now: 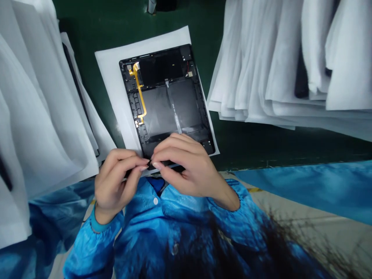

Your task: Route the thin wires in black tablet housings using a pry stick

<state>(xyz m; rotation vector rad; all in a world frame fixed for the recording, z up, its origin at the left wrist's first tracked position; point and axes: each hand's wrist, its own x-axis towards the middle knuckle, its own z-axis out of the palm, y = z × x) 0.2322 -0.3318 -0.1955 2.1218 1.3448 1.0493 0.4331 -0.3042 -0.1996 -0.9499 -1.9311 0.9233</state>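
An opened black tablet (186, 104) lies tilted on a white sheet (112, 85), its inside facing up. A yellow ribbon cable (141, 95) runs down its left side, and a grey strip (173, 106) crosses the dark flat area in the middle. At the tablet's near edge, my left hand (117, 180) pinches with thumb and forefinger. My right hand (188, 166) also pinches there, its fingertips almost meeting the left ones. Between the fingertips is a tiny dark piece, too small to name. My right hand hides part of the tablet's near end.
White sheets hang or lean in a thick stack on the left (43, 116), and another stack (261, 66) stands on the right, with dark panels among them. Both rest on a dark green table (90, 19). A small dark object (165, 4) is at the far edge of view.
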